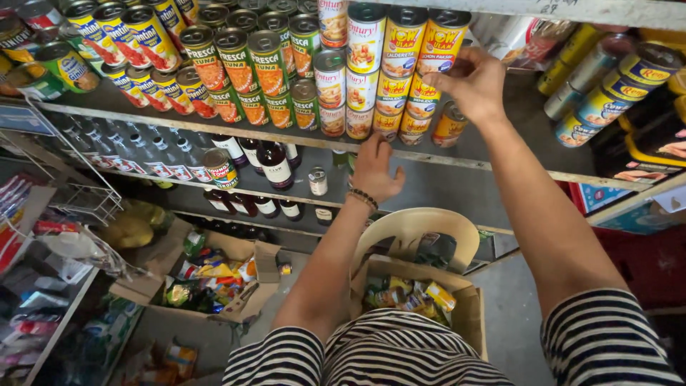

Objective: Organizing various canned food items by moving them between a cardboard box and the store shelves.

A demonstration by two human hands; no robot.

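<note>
The right hand is raised to the upper shelf, where its fingertips are pressed against the yellow-and-red labelled can at the right end of a stacked row. The fingers are bent and loosely spread over the can's side; whether the can is truly gripped or only touched cannot be told. A second tier of smaller yellow cans is stacked just below the fingers, and a single orange can is seen lying tilted on the shelf directly beneath the wrist.

The left hand is held lower, in front of the shelf edge, with the back of the hand turned to the camera and a beaded bracelet worn at the wrist. Its fingers are curled half closed, and nothing can be seen held in them. The bottom row of small cans sits just above this hand, on the shelf.

Below both arms, an open cardboard box filled with bright packets is set upon a cream plastic chair. Dark bottles are lined on the lower shelf to the left.
</note>
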